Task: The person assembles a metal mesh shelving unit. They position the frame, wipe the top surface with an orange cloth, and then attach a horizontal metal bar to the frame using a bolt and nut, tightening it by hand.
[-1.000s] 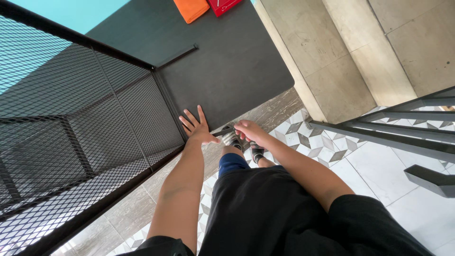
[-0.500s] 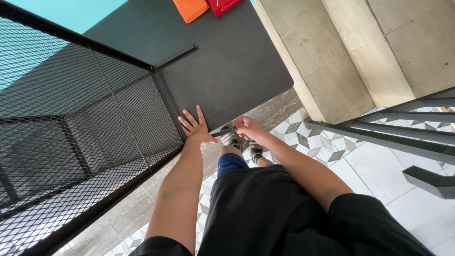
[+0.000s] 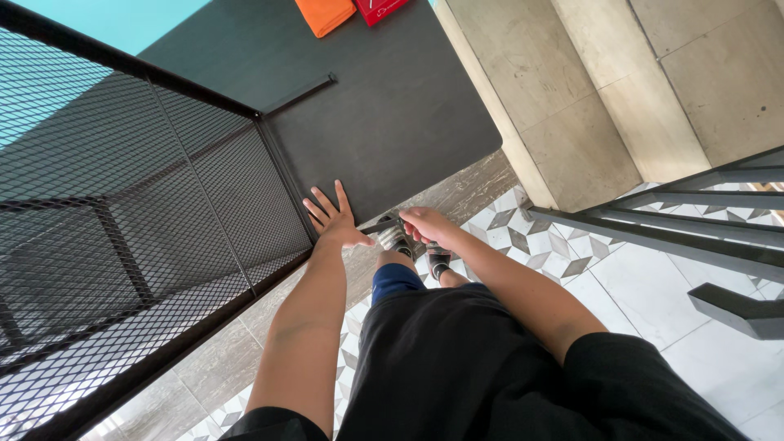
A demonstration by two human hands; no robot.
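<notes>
A thin dark rod sticks out from the near edge of the black surface, just below its corner. The right hand has its fingers curled shut on the rod's end, while the left hand lies flat on the surface — fingers spread open — beside a black mesh panel. An orange item and a red one lie at the far edge.

Matt black tabletop, metal mesh, stone and tile.
Black tabletop looks matt, smooth; left of it, black expanded-metal mesh panel, painted, rough. Below the tabletop, floor tiles glossy, patterned. Right of it, concrete-look wall slabs, matt. Orange cloth-like pad on the tabletop's far edge.
</notes>
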